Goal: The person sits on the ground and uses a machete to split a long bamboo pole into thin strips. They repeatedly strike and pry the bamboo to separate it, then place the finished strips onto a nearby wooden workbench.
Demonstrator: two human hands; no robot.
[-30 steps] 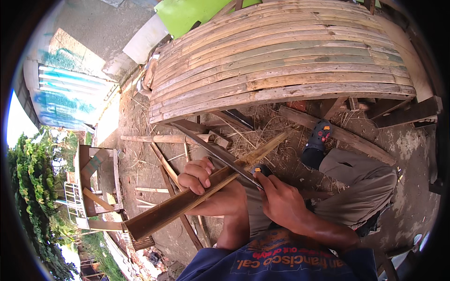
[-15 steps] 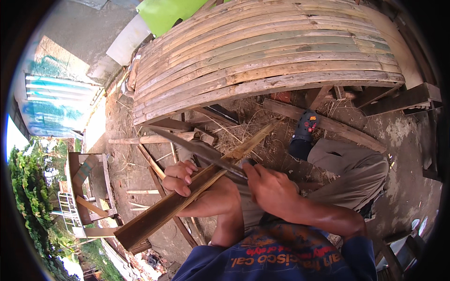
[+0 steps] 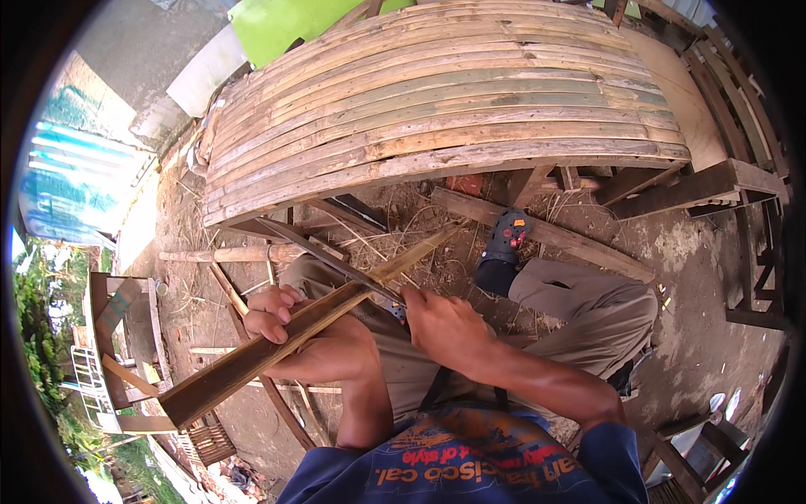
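Clasped in curled left hand (image 3: pixel 270 314): bamboo strip (image 3: pixel 319 312). Gripped in closed right hand (image 3: pixel 445 329): long blade (image 3: pixel 332 260). Best keep its angle shallow.

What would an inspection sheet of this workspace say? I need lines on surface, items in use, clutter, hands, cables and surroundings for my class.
Surface: weathered pale bamboo-slat tabletop beyond the hands; brown earth floor below.
Items in use: long brown split-bamboo strip, held slanting; long dark narrow blade crossing over it.
Clutter: loose brown wooden plank and pale round bamboo pole lie under and near the tabletop's near edge.
Hands: left hand curled around the strip; right hand closed at the blade's near end.
Cables: nothing seen.
Surroundings: lime-green panel at the top; green leafy plants at far left.
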